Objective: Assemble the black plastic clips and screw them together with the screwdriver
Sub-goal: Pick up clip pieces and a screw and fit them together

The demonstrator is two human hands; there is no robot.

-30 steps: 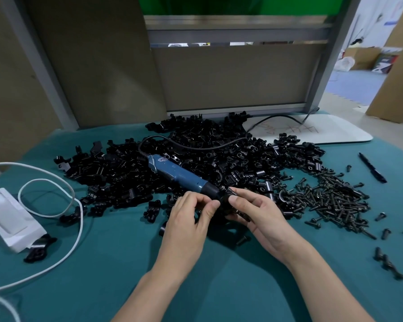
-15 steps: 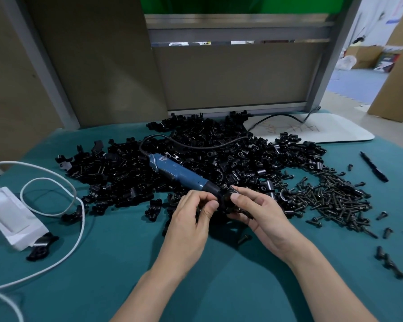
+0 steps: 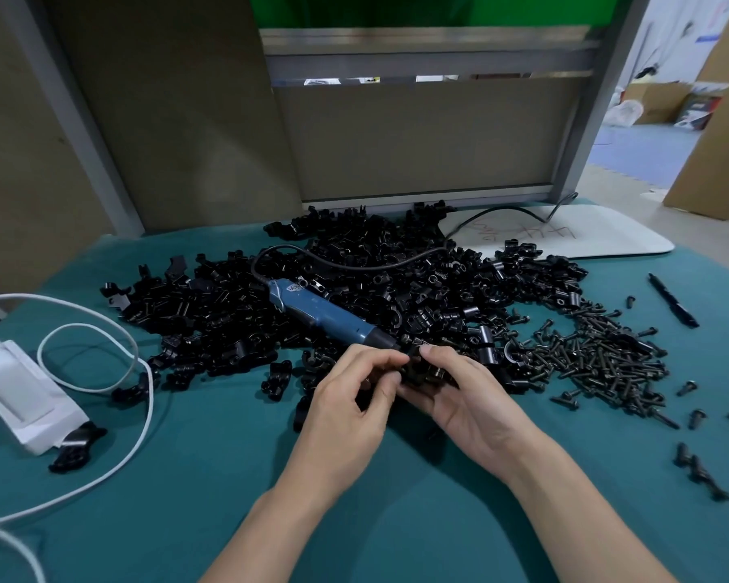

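Through the head camera, a big heap of loose black plastic clips crowds the teal cloth table just beyond the grip. The blue corded electric screwdriver lies on it, its black nose almost touching my fingers. Right of the grip spreads a pile of black screws, with a black pen farther out. Well to the left lie a looped white cable and a white packet. My left hand and right hand meet fingertip to fingertip, both pinching one small black plastic clip piece. The left is knuckles-up, the right has its thumb on top, and the forearms converge.
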